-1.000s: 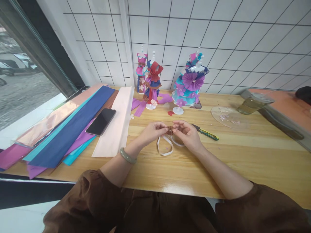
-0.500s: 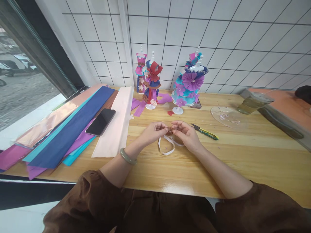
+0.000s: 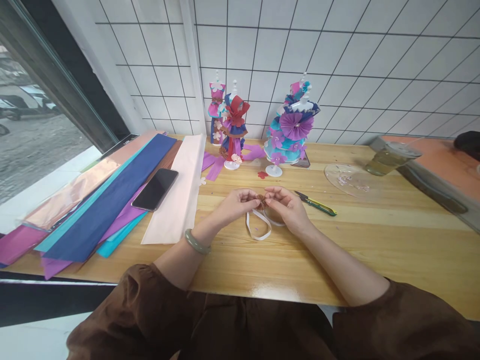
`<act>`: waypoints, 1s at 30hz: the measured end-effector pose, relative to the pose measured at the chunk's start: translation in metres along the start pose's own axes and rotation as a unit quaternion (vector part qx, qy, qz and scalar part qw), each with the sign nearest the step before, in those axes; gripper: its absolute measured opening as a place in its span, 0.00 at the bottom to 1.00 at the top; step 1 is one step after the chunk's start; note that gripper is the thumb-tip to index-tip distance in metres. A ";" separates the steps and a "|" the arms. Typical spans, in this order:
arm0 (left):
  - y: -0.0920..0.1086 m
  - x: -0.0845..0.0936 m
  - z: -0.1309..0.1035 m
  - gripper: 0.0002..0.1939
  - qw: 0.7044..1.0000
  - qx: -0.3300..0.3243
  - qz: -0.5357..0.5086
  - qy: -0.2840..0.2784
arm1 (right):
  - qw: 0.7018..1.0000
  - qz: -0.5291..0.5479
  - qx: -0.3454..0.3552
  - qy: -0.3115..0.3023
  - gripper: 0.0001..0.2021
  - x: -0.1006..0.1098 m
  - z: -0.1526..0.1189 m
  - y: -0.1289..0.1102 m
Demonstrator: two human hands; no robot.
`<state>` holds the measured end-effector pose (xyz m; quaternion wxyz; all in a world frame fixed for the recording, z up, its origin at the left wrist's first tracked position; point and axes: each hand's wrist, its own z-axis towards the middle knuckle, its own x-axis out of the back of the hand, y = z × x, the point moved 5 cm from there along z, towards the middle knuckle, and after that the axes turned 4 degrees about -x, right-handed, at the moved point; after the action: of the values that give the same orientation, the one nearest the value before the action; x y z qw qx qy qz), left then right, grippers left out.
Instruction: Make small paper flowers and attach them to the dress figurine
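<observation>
Between the fingertips of both hands is a small brown pleated paper rosette [image 3: 261, 201]. My left hand [image 3: 240, 204] pinches its left side, thumb against forefinger. On the other side my right hand [image 3: 285, 207] grips it the same way, fingers curled over. A roll of tape [image 3: 275, 216] lies just under my right hand, partly hidden by it. From there a white strip [image 3: 258, 237] loops out over the table below the rosette. Close by on the right rests a green and black craft knife [image 3: 318, 204].
Small dress forms in coloured paper, one in red [image 3: 236, 125] and one in turquoise and purple [image 3: 288, 130], stand by the tiled wall. Paper sheets [image 3: 112, 185] and a phone [image 3: 155, 189] lie left. A clear dish [image 3: 347, 179] and a drink cup [image 3: 390, 159] are right.
The brown rosette shows more openly between my fingertips, its pleats fanned out. The white loop has shifted very slightly right. Both hands stay in nearly the same place.
</observation>
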<state>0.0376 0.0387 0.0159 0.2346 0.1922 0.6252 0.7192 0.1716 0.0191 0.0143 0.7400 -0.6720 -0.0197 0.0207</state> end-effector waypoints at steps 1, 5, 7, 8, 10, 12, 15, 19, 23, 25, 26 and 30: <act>-0.001 0.001 0.000 0.12 1.000 0.003 -0.004 0.007 | 1.000 0.005 -0.006 0.006 0.14 0.001 0.000 0.000; -0.005 0.004 0.002 0.12 1.000 0.015 -0.011 0.021 | 1.000 0.015 -0.021 0.010 0.14 0.000 0.001 0.001; -0.005 0.004 0.002 0.12 1.000 0.012 -0.011 0.022 | 1.000 0.023 -0.017 -0.005 0.15 -0.003 0.001 0.001; -0.004 0.004 0.001 0.12 1.000 0.010 -0.011 0.023 | 0.999 0.027 -0.014 -0.011 0.16 -0.004 0.001 0.001; -0.003 0.004 0.001 0.12 1.000 0.008 -0.014 0.025 | 0.999 0.029 -0.011 -0.014 0.17 -0.005 0.000 0.002; -0.002 0.003 0.000 0.13 0.999 0.010 -0.018 0.025 | 1.000 0.027 -0.008 -0.012 0.17 -0.005 0.000 0.002; -0.002 0.001 0.000 0.15 0.999 0.013 -0.035 0.011 | 1.000 0.026 -0.001 -0.014 0.17 -0.006 0.001 0.003; -0.008 0.000 0.001 0.14 0.999 0.025 -0.040 0.006 | 0.999 0.028 0.003 -0.016 0.17 -0.006 0.001 0.005; -0.009 0.003 0.001 0.13 0.999 0.023 -0.021 0.022 | 0.999 0.040 0.003 -0.024 0.16 -0.007 0.001 0.004; -0.006 0.003 0.000 0.12 1.000 0.019 -0.013 0.021 | 0.999 0.043 0.001 -0.030 0.16 -0.009 0.001 0.004; -0.005 0.003 -0.001 0.11 1.000 0.018 -0.010 0.020 | 0.999 0.042 0.001 -0.032 0.16 -0.009 0.000 0.004; -0.002 0.001 -0.002 0.11 0.999 0.023 0.025 0.015 | 0.999 0.031 0.003 -0.028 0.17 -0.011 0.001 0.006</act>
<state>0.0359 0.0379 0.0136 0.2029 0.2028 0.6398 0.7130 0.1603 0.0199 0.0083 0.7403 -0.6691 -0.0192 0.0623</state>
